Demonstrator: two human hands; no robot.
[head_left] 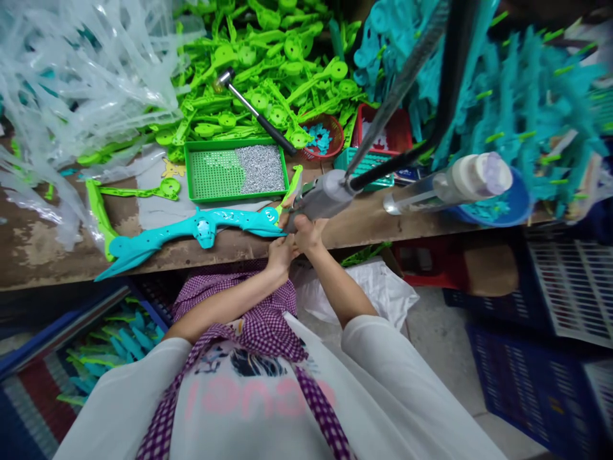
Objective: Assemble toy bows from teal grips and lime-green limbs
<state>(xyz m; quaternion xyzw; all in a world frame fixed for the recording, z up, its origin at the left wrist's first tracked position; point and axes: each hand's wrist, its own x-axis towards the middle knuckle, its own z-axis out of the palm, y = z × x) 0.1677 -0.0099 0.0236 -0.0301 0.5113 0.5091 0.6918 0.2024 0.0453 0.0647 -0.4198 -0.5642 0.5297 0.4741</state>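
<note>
A turquoise plastic toy bow (234, 220) with lime-green arms lies along the bench's front edge. Its lower left tip juts over the edge. My left hand (281, 253) is closed at the bow's right end, its fingertips partly hidden. Just beside it, my right hand (309, 234) wraps round the lower part of a grey power screwdriver (325, 195), which hangs from above on a cord and a spring. The driver leans down toward the bow's right end. Its tip is hidden by the hands.
A green tray (191, 172) of small metal screws stands behind the bow. A hammer (258, 114) rests on piled lime-green parts (215, 51). Clear plastic bags (86, 76) lie left, turquoise parts (507, 108) right. A bottle (431, 188) leans over a blue bowl (522, 204).
</note>
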